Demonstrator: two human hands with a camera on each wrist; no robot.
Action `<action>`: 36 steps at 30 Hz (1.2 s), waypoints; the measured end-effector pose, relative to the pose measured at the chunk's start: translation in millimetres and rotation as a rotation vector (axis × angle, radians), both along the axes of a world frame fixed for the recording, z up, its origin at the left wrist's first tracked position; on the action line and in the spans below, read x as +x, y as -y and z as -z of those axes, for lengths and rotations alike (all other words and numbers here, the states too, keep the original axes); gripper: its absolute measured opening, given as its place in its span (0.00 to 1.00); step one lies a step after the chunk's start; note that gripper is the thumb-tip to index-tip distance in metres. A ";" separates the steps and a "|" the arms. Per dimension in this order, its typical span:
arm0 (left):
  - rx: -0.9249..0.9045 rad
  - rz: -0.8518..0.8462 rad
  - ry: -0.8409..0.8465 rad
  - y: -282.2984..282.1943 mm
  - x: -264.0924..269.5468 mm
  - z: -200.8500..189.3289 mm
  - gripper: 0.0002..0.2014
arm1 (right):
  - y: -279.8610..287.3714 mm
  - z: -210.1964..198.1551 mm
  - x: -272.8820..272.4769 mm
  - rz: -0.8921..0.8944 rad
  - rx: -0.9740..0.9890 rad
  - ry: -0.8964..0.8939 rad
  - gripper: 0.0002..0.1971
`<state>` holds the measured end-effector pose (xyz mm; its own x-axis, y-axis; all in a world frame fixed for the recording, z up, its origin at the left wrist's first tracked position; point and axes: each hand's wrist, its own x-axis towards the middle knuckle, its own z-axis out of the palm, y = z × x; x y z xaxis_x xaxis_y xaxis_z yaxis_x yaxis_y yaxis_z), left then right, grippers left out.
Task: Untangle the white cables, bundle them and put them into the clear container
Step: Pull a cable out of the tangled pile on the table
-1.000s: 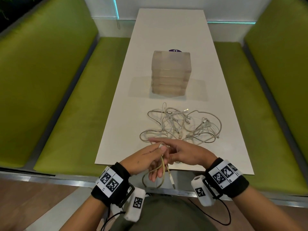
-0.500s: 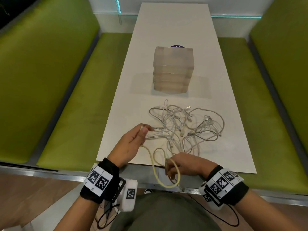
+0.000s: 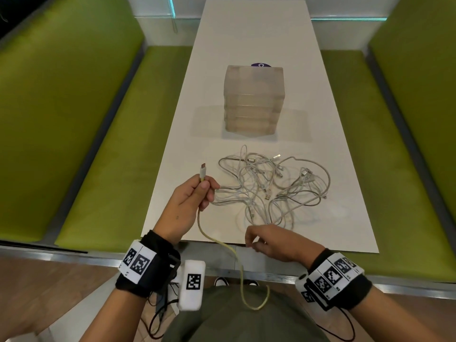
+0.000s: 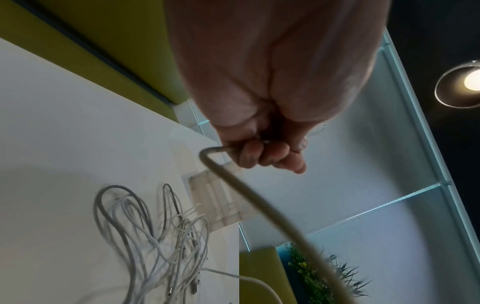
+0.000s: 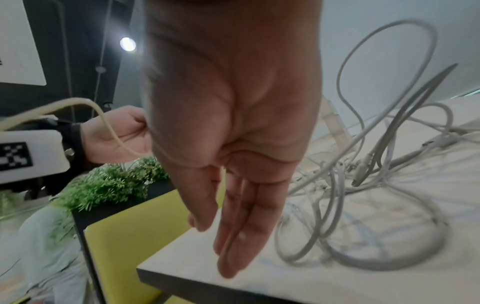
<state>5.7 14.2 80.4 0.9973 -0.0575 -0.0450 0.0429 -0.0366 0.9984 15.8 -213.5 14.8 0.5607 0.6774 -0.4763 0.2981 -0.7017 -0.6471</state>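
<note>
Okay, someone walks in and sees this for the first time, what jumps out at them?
First, the tangle of white cables sprawled across the near end of the white table. Next, the left hand gripping a yellowish cable with its plug pointing up, the rest drooping past the table edge, while the right hand holds nothing. Beyond the tangle stands the clear container.

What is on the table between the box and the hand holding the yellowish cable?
In the head view, the tangle of white cables lies between the box and the left hand, off to that hand's right.
</note>
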 end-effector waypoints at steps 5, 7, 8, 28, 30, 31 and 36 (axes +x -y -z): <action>-0.019 -0.012 0.036 4.1 -0.8 -1.0 0.12 | 3.9 -2.4 12.4 0.124 0.021 -0.003 0.08; -0.029 -0.006 0.032 5.1 -0.8 0.4 0.12 | 5.9 -3.4 14.3 0.196 0.025 -0.025 0.08; -0.035 0.001 0.029 5.8 -0.8 1.0 0.12 | 6.2 -2.8 15.4 0.231 0.008 0.004 0.08; -0.045 0.107 -0.216 34.8 -0.3 38.9 0.12 | 78.7 -31.6 52.4 0.812 0.044 0.421 0.05; -0.056 0.106 -0.213 36.3 2.1 38.4 0.12 | 92.0 -28.5 59.4 0.864 0.062 0.512 0.06; -0.059 0.106 -0.210 36.6 3.1 38.0 0.13 | 94.4 -28.6 60.9 0.878 0.100 0.564 0.06; -0.066 0.090 -0.183 35.0 5.6 34.4 0.13 | 98.7 -29.0 70.5 1.058 0.202 0.591 0.12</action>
